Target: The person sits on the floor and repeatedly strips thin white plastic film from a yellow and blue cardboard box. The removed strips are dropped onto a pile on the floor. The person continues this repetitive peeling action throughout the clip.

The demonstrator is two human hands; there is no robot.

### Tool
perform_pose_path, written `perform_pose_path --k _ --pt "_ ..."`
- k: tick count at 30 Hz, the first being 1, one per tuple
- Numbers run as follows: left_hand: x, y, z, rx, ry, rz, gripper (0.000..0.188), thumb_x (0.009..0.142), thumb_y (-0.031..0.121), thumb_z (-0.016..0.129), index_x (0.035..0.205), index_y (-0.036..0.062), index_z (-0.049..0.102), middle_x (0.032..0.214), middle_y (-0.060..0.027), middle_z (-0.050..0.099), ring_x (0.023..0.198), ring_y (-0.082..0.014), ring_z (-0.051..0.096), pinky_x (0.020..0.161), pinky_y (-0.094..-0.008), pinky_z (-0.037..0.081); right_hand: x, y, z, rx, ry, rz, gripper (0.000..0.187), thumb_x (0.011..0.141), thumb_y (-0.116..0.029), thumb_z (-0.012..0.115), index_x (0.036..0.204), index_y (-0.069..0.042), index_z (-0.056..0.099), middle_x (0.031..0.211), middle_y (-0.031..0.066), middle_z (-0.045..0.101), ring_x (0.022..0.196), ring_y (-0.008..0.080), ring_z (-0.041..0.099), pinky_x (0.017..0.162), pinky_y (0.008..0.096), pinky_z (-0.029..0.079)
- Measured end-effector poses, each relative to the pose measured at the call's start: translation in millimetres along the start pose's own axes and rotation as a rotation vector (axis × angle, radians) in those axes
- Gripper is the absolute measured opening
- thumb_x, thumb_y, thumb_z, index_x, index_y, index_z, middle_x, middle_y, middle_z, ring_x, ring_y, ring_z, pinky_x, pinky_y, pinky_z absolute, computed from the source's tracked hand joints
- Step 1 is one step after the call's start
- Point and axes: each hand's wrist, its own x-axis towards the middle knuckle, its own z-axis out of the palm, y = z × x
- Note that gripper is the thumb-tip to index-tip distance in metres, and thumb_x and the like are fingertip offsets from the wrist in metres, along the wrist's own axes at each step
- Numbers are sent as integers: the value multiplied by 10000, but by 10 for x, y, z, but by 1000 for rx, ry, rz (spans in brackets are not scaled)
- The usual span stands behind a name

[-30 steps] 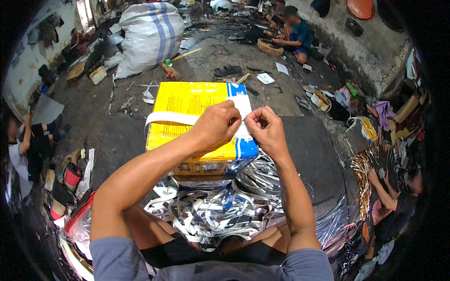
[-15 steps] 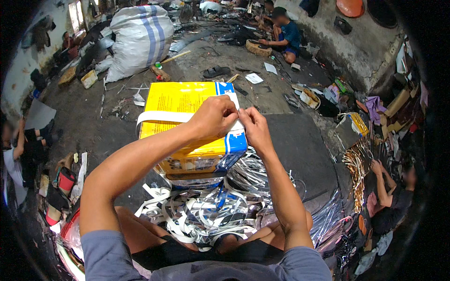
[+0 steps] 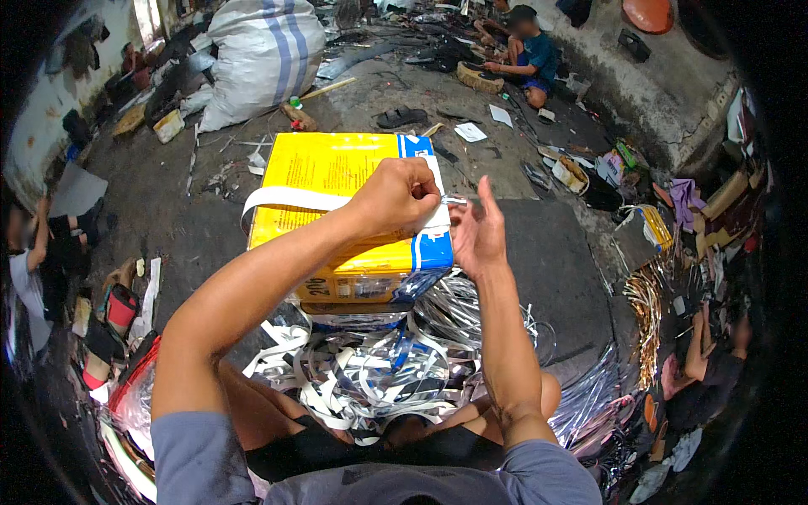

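Observation:
A yellow, blue and white box [image 3: 324, 160] stands in front of me. Over its top, from the left edge, runs a white flat strip [image 3: 295, 198] that bows up in a loop at that edge. My left hand [image 3: 397, 195] is pinched on the strip near the box's right side, and a short silvery end sticks out past the fingertips. Just beyond the box's right edge is my right hand [image 3: 481, 236], half turned up with its fingers apart and nothing seen in it. Its curled lower fingers are partly hidden by the box.
A tangled heap of white and silvery strips [image 3: 379, 379] lies between my legs and the box. A big white sack [image 3: 257, 63] stands at the back left. One person [image 3: 534, 59] sits far right, others at both sides. Scraps and a sandal [image 3: 402, 117] litter the floor.
My right hand has let go at the box's right edge, moved slightly right and opened. The left hand keeps its pinch, and the strip's end now shows past it.

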Motion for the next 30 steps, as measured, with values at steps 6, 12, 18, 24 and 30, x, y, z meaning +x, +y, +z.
perform_pose_path --k 6,12,18,24,30 --pt "-9 12 -12 35 20 51 87 809 67 742 817 -19 734 764 -115 685 669 -179 666 623 -322 532 446 -250 233 -1455 348 -590 503 1018 -462 557 890 7 686 792 131 708 650 264 681 577 413 508" --pt "3 13 2 38 11 14 73 817 58 743 808 -13 735 780 -105 694 690 -161 668 633 -314 535 751 170 -297 -1043 238 -464 405 979 -291 588 827 63 712 729 195 718 682 269 679 680 440 508" --pt "36 28 -30 88 -11 6 74 825 65 751 806 -6 741 781 -85 699 701 -140 664 645 -292 536 863 904 -1342 -1500 241 -523 305 925 -207 606 863 58 743 816 244 736 724 365 724 692 468 538" --pt "57 51 -18 85 -39 17 75 827 71 761 833 -3 759 790 -83 703 689 -137 658 630 -287 527 705 1869 -2430 -1823 417 -279 257 872 -129 564 798 14 764 829 240 737 786 407 735 731 526 574" --pt "39 103 -9 98 -48 9 68 832 62 754 840 -5 763 800 -83 705 696 -142 657 634 -291 532 494 2009 -2713 -1664 612 58 326 856 -240 618 902 50 759 935 296 722 917 452 717 844 513 568"
